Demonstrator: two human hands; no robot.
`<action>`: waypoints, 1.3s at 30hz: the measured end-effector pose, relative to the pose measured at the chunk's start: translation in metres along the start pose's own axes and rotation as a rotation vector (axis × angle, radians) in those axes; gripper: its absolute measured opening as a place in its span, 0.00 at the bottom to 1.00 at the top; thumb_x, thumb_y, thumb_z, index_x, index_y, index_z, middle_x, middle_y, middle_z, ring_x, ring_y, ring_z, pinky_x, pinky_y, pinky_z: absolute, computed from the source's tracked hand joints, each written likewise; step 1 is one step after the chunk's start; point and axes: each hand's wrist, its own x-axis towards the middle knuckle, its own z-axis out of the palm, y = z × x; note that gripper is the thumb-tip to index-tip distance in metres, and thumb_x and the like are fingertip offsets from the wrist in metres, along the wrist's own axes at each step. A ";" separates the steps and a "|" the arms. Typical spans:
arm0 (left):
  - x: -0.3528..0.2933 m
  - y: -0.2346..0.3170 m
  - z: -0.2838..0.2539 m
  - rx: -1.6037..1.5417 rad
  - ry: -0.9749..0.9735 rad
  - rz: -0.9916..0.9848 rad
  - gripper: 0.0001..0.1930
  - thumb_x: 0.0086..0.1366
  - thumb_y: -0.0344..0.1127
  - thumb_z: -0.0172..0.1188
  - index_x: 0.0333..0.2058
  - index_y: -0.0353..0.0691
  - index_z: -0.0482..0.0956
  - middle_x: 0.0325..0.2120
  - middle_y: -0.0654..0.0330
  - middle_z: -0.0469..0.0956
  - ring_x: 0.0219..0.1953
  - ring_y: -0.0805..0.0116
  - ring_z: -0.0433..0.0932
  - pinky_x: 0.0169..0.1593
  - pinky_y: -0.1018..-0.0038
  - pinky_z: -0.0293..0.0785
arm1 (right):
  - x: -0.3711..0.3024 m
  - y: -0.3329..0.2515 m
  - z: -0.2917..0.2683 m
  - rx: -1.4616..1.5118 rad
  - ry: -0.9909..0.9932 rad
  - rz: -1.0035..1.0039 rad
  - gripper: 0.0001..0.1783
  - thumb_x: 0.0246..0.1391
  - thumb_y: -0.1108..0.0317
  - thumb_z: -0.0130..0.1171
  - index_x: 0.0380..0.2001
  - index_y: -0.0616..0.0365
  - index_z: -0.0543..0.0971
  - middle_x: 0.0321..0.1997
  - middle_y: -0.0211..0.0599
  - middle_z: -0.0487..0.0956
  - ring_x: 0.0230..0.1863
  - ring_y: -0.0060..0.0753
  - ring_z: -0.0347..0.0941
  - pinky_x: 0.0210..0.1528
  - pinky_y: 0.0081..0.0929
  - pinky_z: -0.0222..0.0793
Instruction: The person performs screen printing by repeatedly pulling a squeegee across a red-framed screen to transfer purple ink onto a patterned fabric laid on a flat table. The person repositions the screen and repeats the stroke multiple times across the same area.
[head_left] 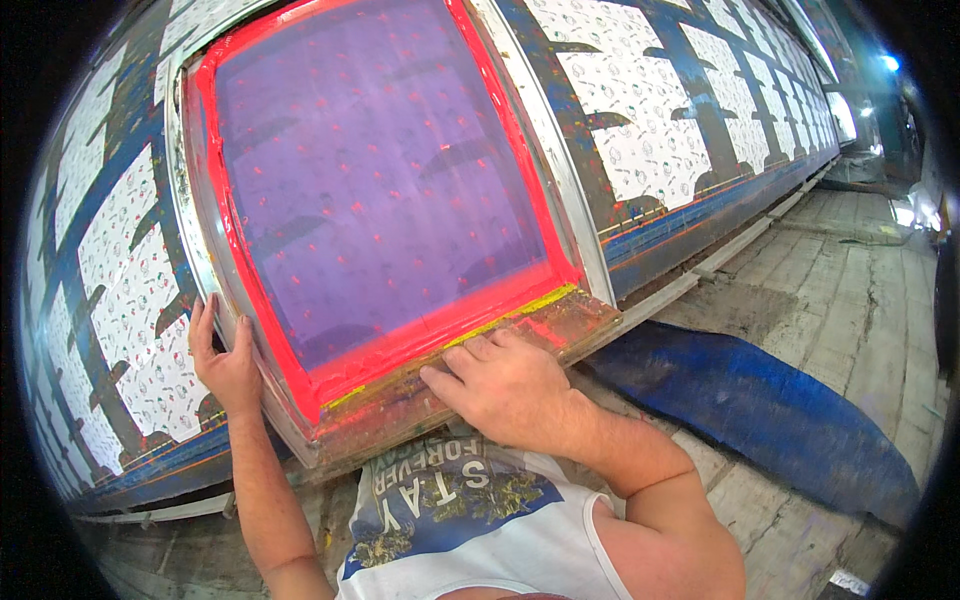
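A screen printing frame lies tilted across the long table in front of me. Its purple mesh is bordered by wet-looking red ink, and white patterned pieces show faintly through it. At the frame's left bar is my left hand, thumb on the bar and fingers along its outer side. My right hand rests on the near wooden edge, fingers curled over it beside a yellow strip. The undersides of both grips are hidden.
Rows of white printed fabric pieces lie on the dark table, left and right of the frame. A rail runs along the table's near side. On the worn floor to the right lies a dark blue mat.
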 end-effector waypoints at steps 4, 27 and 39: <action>0.000 0.000 0.000 -0.006 0.003 0.012 0.28 0.67 0.27 0.73 0.66 0.37 0.83 0.67 0.43 0.79 0.75 0.49 0.71 0.78 0.56 0.65 | -0.006 -0.004 0.003 -0.014 0.015 0.012 0.20 0.60 0.62 0.62 0.54 0.53 0.86 0.43 0.36 0.83 0.47 0.40 0.85 0.49 0.42 0.78; -0.003 0.002 0.004 -0.071 0.089 0.122 0.27 0.60 0.27 0.75 0.60 0.34 0.86 0.68 0.40 0.76 0.67 0.42 0.73 0.71 0.51 0.69 | 0.041 -0.008 0.033 -0.206 0.270 -0.028 0.20 0.55 0.68 0.63 0.52 0.52 0.88 0.51 0.41 0.87 0.51 0.46 0.86 0.54 0.49 0.79; 0.006 0.015 0.002 0.193 0.158 0.175 0.17 0.69 0.26 0.63 0.55 0.40 0.89 0.60 0.45 0.83 0.62 0.42 0.75 0.66 0.47 0.64 | 0.293 0.146 -0.036 -0.347 0.215 0.010 0.22 0.55 0.71 0.62 0.54 0.45 0.88 0.45 0.47 0.89 0.46 0.54 0.88 0.50 0.54 0.84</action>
